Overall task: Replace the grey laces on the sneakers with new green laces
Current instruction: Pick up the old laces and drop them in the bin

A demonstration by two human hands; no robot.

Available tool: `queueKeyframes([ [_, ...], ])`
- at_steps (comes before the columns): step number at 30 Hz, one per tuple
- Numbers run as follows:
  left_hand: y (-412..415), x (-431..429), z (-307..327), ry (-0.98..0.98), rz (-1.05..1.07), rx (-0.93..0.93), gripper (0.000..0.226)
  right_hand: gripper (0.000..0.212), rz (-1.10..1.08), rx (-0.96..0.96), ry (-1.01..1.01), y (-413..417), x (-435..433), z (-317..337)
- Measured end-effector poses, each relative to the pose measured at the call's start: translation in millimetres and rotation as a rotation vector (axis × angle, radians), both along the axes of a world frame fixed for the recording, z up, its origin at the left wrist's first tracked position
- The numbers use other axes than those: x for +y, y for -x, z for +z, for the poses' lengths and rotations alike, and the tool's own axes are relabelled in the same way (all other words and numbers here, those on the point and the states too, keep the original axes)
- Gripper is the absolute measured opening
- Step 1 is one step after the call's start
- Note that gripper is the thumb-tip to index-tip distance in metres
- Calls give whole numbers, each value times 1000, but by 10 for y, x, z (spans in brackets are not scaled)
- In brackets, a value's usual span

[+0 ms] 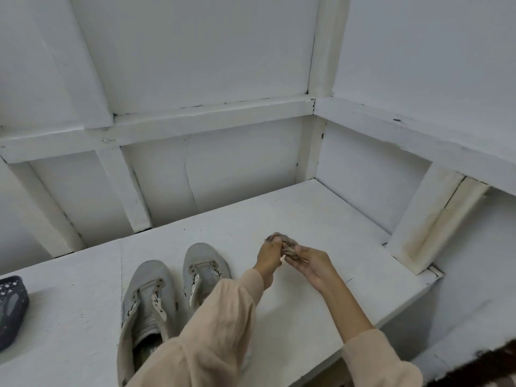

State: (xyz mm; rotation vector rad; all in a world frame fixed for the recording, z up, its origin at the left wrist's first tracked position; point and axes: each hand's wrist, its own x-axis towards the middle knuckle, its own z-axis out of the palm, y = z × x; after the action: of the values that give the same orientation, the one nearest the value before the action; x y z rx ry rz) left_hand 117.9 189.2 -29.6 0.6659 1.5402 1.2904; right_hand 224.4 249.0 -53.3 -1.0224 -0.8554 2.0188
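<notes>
The left hand (268, 256) and right hand (314, 262) both clutch what looks like wadded laces (284, 244); the sneakers (205, 263) sit leftward, nearest the left hand.

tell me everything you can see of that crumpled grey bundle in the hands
The bundle is a small crumpled wad, grey-brown, soft and stringy-looking, probably bunched laces, though too blurred to be sure. It is held over the white bench, right of the toe of the right-hand sneaker. The left hand grips its left side with curled fingers; the right hand pinches its lower right part between thumb and fingers. Fingers hide much of it; nothing else touches it.
</notes>
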Motion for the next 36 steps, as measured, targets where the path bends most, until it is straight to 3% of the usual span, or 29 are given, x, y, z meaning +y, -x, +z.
queueKeyframes([
  [3, 71, 47, -187, 159, -82, 116, 18, 4, 20, -180, -50, -118, 115, -79],
  [9, 154, 132, -404, 402, -259, 573, 14, 10, 221, -612, -171, -249, 259, -286],
  [19, 138, 42, -294, 417, -300, 711, 14, 7, 248, -960, -537, -123, 200, -316],
  [23, 236, -5, -266, 407, -317, 663, 23, 24, 326, -1277, -727, -94, 194, -227],
  [26, 293, -35, -256, 396, -311, 650, 6, 30, 286, -1277, -787, -76, 245, -181],
  [28, 339, -20, -277, 398, -358, 796, 29, 21, 249, -1193, -801, -25, 334, -175],
  [30, 310, 1, -280, 368, -419, 965, 37, 17, 217, -1141, -851, 88, 465, -176],
  [33, 174, 61, -316, 311, -489, 1092, 44, 28, 258, -1099, -891, 313, 647, -161],
  [36, 61, 107, -386, 227, -546, 1221, 47, 47, 462, -1117, -959, 528, 774, -182],
])
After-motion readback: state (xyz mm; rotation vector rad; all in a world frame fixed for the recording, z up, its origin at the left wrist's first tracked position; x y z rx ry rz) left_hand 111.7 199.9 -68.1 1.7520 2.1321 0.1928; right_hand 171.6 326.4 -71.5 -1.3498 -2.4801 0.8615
